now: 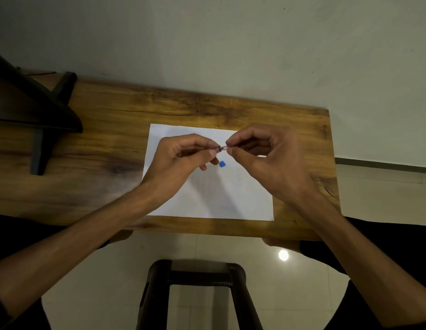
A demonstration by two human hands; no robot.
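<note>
Two hands meet mid-air over the white sheet (207,198): left hand (181,156) and right hand (262,153) each pinch one end of a small part (222,148) between thumb and forefinger tips, so both are clamped on it, other fingers loosely curled. Part sits just above the sheet's upper middle, approx centre of the wooden table (112,129). Handling, my read: v. light, rigid, prob. plastic, slim enough to slip or flick out if a pinch slackens; looks like sth that pulls apart or pushes together along its axis, so grip each half close to the join, fingertips square on, no bending load. Looks: thin, short, pinkish/clear on the left side, dark grey in the middle, most of it hidden by fingers, can't tell the exact type. Small blue bit (222,164) lies on the sheet just below the part, not touching either hand afaict. Black stand (36,110) on table at left, dark stool (197,282) on the floor by the table's front edge
</note>
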